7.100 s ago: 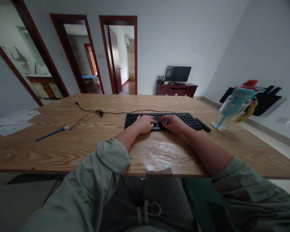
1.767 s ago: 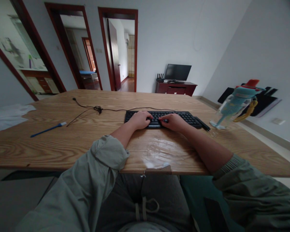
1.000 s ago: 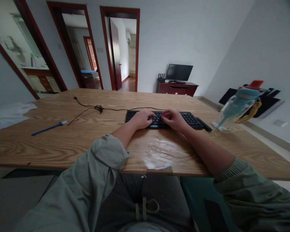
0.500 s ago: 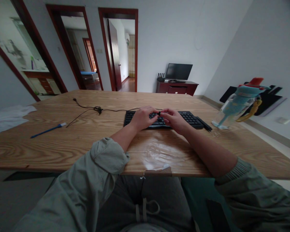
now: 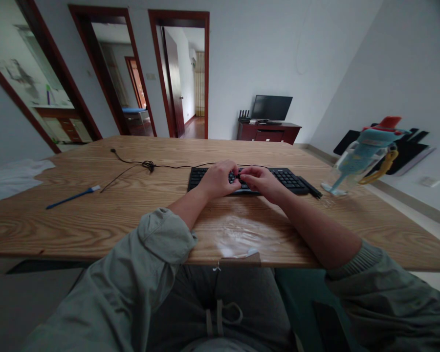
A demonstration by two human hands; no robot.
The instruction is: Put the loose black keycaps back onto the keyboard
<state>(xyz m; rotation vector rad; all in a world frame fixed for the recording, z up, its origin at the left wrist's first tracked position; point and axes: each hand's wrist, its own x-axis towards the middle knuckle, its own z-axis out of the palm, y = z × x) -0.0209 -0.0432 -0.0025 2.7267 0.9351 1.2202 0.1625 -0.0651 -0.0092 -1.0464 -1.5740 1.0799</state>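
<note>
Nearest the camera, both forearms extend from rolled grey-green sleeves across the wooden surface [image 5: 95, 220], past a glossy patch at its near edge. The left hand [image 5: 217, 179] and right hand [image 5: 263, 180] meet over the middle of the black keyboard [image 5: 286, 178], which lies flat at mid-surface. Fingers of both hands are curled, tips pressed together around a small dark item; whether this is a keycap cannot be told. Judged step: handling one small part above the key rows. The next move would call for fine fingertip control directly over the keys. Left of the keyboard, its cable [image 5: 146, 166] trails off; a blue pen [image 5: 71, 197] lies further left. At right stands a blue drinking bottle [image 5: 359, 156]. No brand or writing is legible.
</note>
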